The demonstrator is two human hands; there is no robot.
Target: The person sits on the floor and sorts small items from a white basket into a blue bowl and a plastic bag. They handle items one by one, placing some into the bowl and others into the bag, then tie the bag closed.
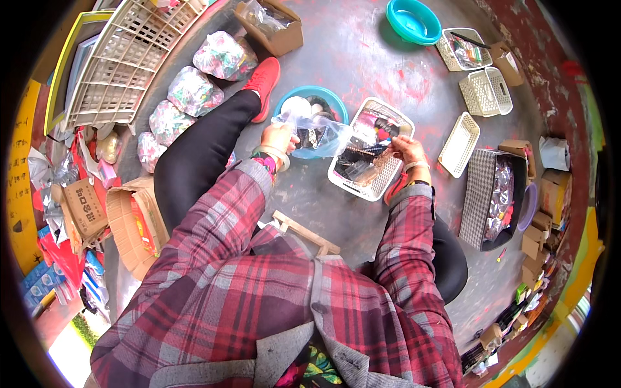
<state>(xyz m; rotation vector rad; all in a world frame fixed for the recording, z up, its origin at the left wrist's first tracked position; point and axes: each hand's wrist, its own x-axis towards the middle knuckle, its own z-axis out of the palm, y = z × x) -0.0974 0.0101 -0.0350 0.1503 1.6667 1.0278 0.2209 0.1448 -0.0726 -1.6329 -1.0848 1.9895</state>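
Note:
My left hand (278, 138) is closed on the edge of a transparent plastic bag (331, 139) with small dark items in it. The bag hangs over the near side of a blue basin (343, 111), where white round things and dark pieces lie. Right of the basin stands a white plastic basket (361, 191) filled with small packaged goods, some black, some brown, some pink. Over that basket's right rim is my right hand (409, 151), its thumb and fingertips pinched together. Whatever lies between those fingertips is too small to make out.
Several stuffed plastic bags (189, 90) line the floor by my left leg, near an open carton (275, 29). Teal basins (413, 22) sit at the far right. White baskets (459, 143) and a checked box (476, 200) stand on the right. A wooden stool (304, 234) is close to me.

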